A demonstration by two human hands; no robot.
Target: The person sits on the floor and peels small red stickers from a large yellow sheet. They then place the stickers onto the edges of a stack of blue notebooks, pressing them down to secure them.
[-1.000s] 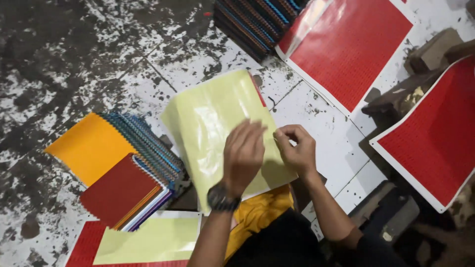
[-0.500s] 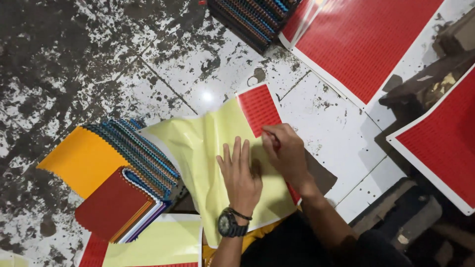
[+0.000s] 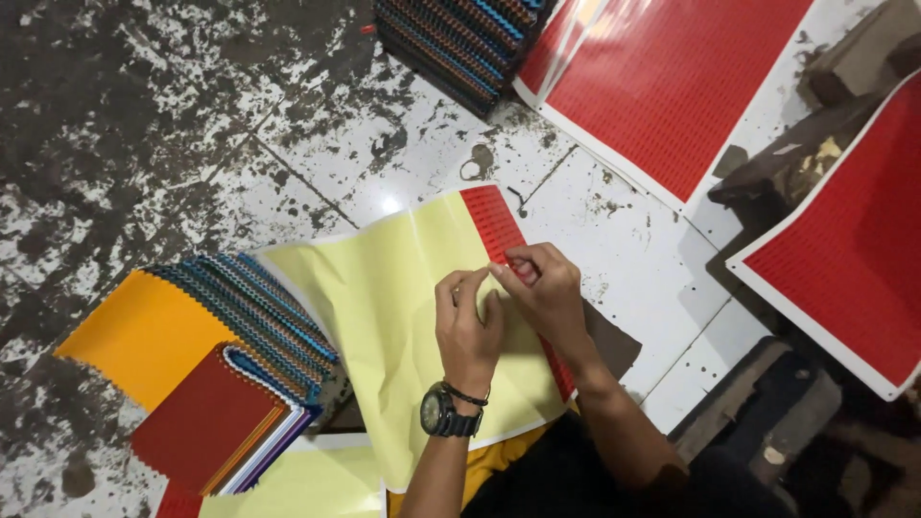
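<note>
A pale yellow backing sheet (image 3: 384, 317) lies on the stained floor with a strip of small red stickers (image 3: 487, 221) left along its right edge. My left hand (image 3: 468, 326), with a dark wristwatch, rests on the sheet with its fingertips up against my right hand. My right hand (image 3: 542, 293) pinches a small red sticker at the strip's lower part. Both hands meet at that spot on the sheet.
A fanned stack of spiral notebooks (image 3: 221, 355) with orange and red covers lies at the left. Another notebook stack (image 3: 460, 43) sits at the top. Large red sticker sheets lie at the top right (image 3: 672, 86) and right (image 3: 854, 240). Another yellow sheet (image 3: 297, 484) lies below.
The sheet has shifted and more of the red strip shows. My left hand, flat on the sheet before, has drawn its fingers up to my right hand, which pinches at the strip.
</note>
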